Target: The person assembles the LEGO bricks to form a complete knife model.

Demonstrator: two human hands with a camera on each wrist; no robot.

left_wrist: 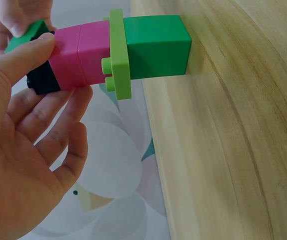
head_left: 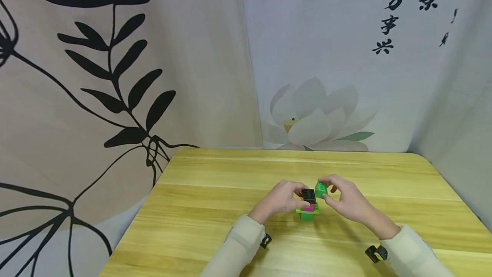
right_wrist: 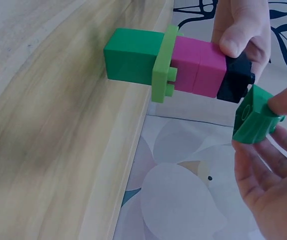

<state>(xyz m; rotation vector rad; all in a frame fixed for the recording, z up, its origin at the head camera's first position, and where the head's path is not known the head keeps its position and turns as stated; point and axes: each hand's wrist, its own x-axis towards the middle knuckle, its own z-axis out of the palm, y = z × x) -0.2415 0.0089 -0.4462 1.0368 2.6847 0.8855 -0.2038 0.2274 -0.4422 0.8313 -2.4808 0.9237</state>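
Note:
A tower of toy building bricks stands in front of me: a green brick (left_wrist: 158,47) at the bottom, a lime green plate (left_wrist: 119,55) with studs, two pink bricks (right_wrist: 198,65) and a black brick (head_left: 308,195) on top. My left hand (head_left: 282,198) pinches the tower near its top, thumb on one side and fingers on the other, around the black and upper pink bricks. Between thumb and fingers, my right hand (head_left: 347,200) holds a loose green brick (right_wrist: 256,115) with a curved side. It hangs tilted beside the black brick, its hollow underside turned towards the tower.
The wooden table (head_left: 215,225) spreads around both hands. Behind its far edge hangs a pale cloth backdrop (head_left: 207,63) with black plant prints, a lotus and written characters. Dark wrist devices (head_left: 376,253) sit at the sleeve cuffs.

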